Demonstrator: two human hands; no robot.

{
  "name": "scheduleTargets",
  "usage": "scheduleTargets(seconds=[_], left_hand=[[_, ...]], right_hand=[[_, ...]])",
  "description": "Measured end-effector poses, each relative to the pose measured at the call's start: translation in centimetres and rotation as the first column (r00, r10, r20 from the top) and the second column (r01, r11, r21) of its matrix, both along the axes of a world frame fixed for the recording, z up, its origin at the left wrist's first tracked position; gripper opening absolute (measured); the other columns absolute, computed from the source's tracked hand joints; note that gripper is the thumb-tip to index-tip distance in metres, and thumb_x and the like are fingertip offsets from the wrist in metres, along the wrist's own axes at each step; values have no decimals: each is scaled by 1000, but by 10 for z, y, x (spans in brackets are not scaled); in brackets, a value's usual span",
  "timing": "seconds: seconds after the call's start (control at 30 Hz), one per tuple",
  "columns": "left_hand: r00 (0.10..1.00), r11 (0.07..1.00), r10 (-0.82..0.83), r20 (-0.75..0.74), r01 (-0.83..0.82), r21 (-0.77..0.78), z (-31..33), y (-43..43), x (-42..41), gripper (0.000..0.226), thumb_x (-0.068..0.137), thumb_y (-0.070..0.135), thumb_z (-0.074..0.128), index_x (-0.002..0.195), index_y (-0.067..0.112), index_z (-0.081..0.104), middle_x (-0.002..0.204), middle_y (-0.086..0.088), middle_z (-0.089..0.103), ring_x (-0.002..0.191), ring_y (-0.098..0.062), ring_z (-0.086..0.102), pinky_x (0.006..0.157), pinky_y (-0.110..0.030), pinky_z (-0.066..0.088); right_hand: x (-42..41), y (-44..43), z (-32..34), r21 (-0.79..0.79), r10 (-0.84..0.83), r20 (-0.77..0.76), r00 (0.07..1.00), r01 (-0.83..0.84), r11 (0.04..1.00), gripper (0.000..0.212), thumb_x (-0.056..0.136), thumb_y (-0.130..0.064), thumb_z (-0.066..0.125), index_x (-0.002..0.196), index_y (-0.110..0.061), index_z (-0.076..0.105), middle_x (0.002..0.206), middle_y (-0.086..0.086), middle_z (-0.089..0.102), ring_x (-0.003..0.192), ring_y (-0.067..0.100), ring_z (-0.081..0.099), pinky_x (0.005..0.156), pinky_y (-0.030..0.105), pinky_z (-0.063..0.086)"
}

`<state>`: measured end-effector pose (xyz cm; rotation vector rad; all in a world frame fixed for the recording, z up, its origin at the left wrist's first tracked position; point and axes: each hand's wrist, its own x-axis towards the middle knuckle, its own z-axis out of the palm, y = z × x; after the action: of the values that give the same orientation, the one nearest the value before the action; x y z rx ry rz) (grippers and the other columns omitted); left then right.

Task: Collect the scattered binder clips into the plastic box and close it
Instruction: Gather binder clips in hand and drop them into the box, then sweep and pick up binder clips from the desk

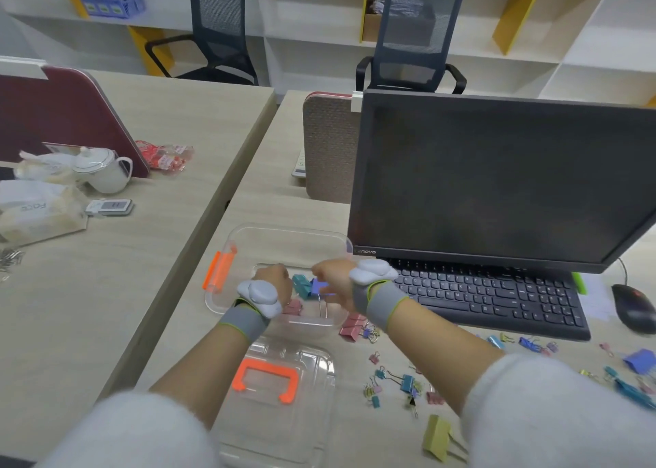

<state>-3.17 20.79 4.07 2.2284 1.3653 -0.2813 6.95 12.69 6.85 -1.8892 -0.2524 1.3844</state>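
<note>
The clear plastic box (289,232) stands open in front of me, with an orange latch (218,270) on its left end. Both my hands hover over it. My left hand (271,278) is closed beside a teal binder clip (301,285), which it seems to hold. A blue binder clip (320,286) hangs from the closed fingers of my right hand (332,279). Inside the box lies a pink clip (293,306). The clear lid (314,363) with an orange handle (265,379) lies flat nearer me. Several coloured clips (404,382) are scattered on the desk to the right.
A monitor (497,176) and black keyboard (497,297) stand just right of the box, with a mouse (633,308) at the far right. A large pink clip (351,326) lies by the box's right end, and an olive one (437,437) near the front edge. The left desk holds a white teapot (101,171).
</note>
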Motion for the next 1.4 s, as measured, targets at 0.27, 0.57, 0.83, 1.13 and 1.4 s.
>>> scheduleTargets(seconds=[0.27, 0.57, 0.83, 1.13, 1.4], left_hand=[[852, 991, -129, 507, 100, 83, 37, -63, 40, 22, 91, 13, 45, 103, 11, 62, 103, -11, 69, 93, -33, 61, 83, -40, 51], [804, 877, -450, 389, 481, 21, -14, -161, 72, 23, 94, 15, 41, 106, 11, 60, 106, -7, 65, 95, -27, 60, 72, -32, 46], [645, 630, -747, 160, 764, -141, -67, -213, 68, 51, 84, 43, 61, 124, 13, 51, 125, -9, 51, 116, -26, 44, 96, -34, 39], [382, 382, -924, 20, 921, 80, -104, -233, 59, 68, 56, 58, 70, 111, 25, 49, 124, -3, 39, 110, -23, 36, 95, -35, 26], [439, 432, -898, -33, 893, 122, -95, -237, 69, 59, 71, 42, 66, 118, 10, 53, 137, -6, 35, 126, -25, 31, 108, -33, 22]], right_hand=[[56, -68, 10, 172, -317, -48, 947, 320, 932, 35, 95, -9, 42, 126, 6, 50, 131, 30, 51, 113, 38, 59, 101, 43, 43], [74, -181, -47, -56, 29, 267, 963, -15, 998, 10, 88, -13, 53, 88, -13, 63, 77, 4, 66, 62, 14, 58, 61, 27, 45], [83, -245, -81, -365, 438, 654, 617, -250, 897, 24, 86, -21, 55, 109, -15, 62, 116, 6, 57, 108, 20, 50, 87, 23, 38], [99, -291, -112, -447, 541, 706, 458, -304, 841, 68, 78, -49, 65, 135, -21, 42, 134, 0, 40, 126, 20, 33, 104, 27, 30], [103, -291, -113, -411, 502, 716, 485, -289, 865, 68, 74, -55, 65, 130, -21, 45, 127, -1, 47, 120, 20, 39, 102, 30, 33]])
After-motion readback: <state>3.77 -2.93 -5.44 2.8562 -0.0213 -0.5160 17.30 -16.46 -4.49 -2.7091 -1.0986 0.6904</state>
